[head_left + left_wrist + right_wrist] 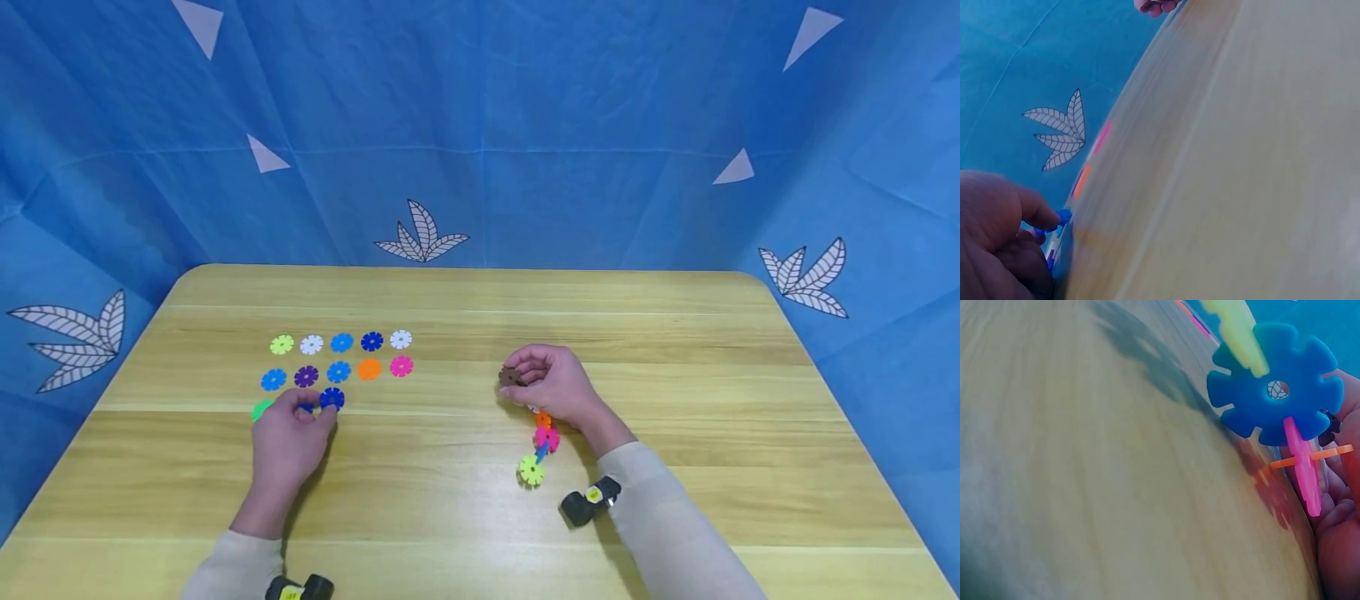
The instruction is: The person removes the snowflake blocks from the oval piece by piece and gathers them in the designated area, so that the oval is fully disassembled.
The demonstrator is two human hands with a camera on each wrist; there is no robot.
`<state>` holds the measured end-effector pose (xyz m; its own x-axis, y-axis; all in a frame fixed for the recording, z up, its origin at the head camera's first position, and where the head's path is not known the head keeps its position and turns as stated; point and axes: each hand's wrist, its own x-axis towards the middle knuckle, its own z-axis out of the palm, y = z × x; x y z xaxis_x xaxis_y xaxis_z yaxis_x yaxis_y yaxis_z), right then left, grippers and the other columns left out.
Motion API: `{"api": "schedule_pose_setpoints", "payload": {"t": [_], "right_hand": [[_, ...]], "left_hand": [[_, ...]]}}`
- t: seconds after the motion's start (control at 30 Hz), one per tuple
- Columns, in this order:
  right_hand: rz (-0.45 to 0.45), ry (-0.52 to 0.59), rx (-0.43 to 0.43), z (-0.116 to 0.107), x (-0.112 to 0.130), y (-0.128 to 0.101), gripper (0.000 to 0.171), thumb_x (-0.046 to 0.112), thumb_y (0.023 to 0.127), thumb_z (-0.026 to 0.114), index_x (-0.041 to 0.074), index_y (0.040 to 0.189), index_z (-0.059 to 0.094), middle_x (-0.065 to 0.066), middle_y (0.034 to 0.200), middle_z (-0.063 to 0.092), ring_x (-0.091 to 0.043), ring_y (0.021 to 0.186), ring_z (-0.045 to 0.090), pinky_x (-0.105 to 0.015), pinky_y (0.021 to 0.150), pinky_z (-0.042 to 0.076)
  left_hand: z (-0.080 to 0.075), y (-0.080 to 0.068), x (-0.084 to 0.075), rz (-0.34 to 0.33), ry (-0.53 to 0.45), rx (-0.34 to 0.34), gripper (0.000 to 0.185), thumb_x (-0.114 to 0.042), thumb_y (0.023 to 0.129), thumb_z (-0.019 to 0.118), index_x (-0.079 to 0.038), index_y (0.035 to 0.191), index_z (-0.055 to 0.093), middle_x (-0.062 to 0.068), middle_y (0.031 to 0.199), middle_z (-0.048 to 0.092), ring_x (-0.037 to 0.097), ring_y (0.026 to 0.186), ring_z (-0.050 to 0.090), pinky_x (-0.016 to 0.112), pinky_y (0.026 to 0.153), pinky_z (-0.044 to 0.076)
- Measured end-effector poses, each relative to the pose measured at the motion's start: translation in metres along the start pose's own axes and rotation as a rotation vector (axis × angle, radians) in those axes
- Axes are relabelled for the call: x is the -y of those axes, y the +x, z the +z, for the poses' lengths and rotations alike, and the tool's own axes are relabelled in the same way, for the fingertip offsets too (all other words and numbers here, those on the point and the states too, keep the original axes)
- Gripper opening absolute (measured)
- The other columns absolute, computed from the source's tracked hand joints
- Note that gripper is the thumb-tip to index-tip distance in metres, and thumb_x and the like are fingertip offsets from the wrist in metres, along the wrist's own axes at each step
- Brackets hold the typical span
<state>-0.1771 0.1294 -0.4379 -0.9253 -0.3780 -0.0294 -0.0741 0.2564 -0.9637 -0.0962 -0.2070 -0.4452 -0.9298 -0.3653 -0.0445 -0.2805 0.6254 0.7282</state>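
On the wooden table, the head view lays out everything at once: the left hand rests near the front left with its fingers curled, pinching a dark blue disc at the near edge of a grid of loose discs. A green disc peeks out just left of that hand. The right hand sits near the middle, fingers curled round a brown disc at the top of a linked chain that trails toward the person, ending in a yellow-green disc.

Only the head view shows the 2 full rows of loose pieces behind the left hand, among them an orange disc and a pink disc.

From the left wrist view, the fingertips close on a blue edge, and the table surface is blurred; the grid shows only as orange and pink streaks.

Up close, the right wrist view shows what the head view hides: a blue notched disc in the chain, slotted edge-on with a pink piece and a thin orange piece, with a yellow-green piece above. The right hand's fingers show only at the frame edge.

A blue leaf-print cloth walls in the table behind and at both sides. Black wrist cameras sit on each sleeve.
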Motion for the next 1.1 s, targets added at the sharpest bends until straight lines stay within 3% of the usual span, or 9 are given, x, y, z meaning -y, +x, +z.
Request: {"api": "schedule_pose_setpoints", "payload": {"t": [0.17, 0.43, 0.6, 0.8, 0.93, 1.1], "right_hand": [[0.002, 0.014, 0.004, 0.000, -0.001, 0.000, 0.031, 0.002, 0.071, 0.080, -0.002, 0.098, 0.066, -0.014, 0.092, 0.065, -0.028, 0.083, 0.060, -0.032, 0.075, 0.051], [-0.003, 0.029, 0.005, 0.000, -0.001, 0.000, 0.031, 0.001, 0.071, 0.080, -0.003, 0.098, 0.066, -0.016, 0.092, 0.065, -0.028, 0.082, 0.060, -0.031, 0.074, 0.050], [-0.029, 0.036, 0.003, -0.001, -0.006, 0.001, 0.030, 0.002, 0.071, 0.080, -0.001, 0.099, 0.067, -0.014, 0.092, 0.066, -0.029, 0.083, 0.061, -0.033, 0.075, 0.051], [-0.087, 0.025, 0.011, 0.000, -0.007, 0.001, 0.029, 0.007, 0.077, 0.077, 0.001, 0.105, 0.070, -0.011, 0.099, 0.068, -0.026, 0.090, 0.063, -0.033, 0.075, 0.051], [-0.093, 0.031, 0.006, 0.001, -0.024, 0.008, 0.030, 0.013, 0.079, 0.077, 0.009, 0.108, 0.071, -0.005, 0.102, 0.068, -0.021, 0.091, 0.064, -0.034, 0.074, 0.052], [-0.099, -0.028, 0.008, 0.001, -0.035, 0.010, 0.032, 0.007, 0.078, 0.075, 0.018, 0.109, 0.071, 0.000, 0.100, 0.067, -0.019, 0.090, 0.061, -0.035, 0.077, 0.050]], "left_hand": [[0.001, -0.001, -0.001, 0.011, 0.015, -0.001, 0.031, -0.012, 0.084, 0.066, 0.002, 0.111, 0.059, 0.005, 0.066, 0.051, 0.018, 0.057, 0.047, 0.030, 0.051, 0.039], [0.002, 0.001, 0.000, 0.032, 0.072, 0.033, 0.031, -0.021, 0.085, 0.068, -0.005, 0.112, 0.064, 0.002, 0.052, 0.044, 0.017, 0.045, 0.041, 0.028, 0.040, 0.032], [0.003, 0.001, -0.001, 0.025, 0.065, 0.044, 0.031, -0.018, 0.084, 0.068, -0.004, 0.112, 0.064, 0.001, 0.052, 0.044, 0.016, 0.045, 0.041, 0.027, 0.039, 0.031], [0.005, 0.001, -0.002, 0.023, 0.048, 0.020, 0.033, -0.017, 0.084, 0.067, -0.003, 0.113, 0.063, 0.003, 0.057, 0.047, 0.017, 0.048, 0.043, 0.027, 0.040, 0.033], [0.007, 0.000, -0.004, 0.020, 0.020, 0.000, 0.033, -0.018, 0.086, 0.065, -0.003, 0.115, 0.062, 0.003, 0.057, 0.047, 0.017, 0.048, 0.042, 0.028, 0.039, 0.032], [0.013, -0.001, -0.009, 0.046, -0.015, -0.039, 0.033, -0.017, 0.086, 0.065, -0.003, 0.115, 0.061, 0.002, 0.054, 0.044, 0.016, 0.043, 0.038, 0.027, 0.037, 0.030]]}}
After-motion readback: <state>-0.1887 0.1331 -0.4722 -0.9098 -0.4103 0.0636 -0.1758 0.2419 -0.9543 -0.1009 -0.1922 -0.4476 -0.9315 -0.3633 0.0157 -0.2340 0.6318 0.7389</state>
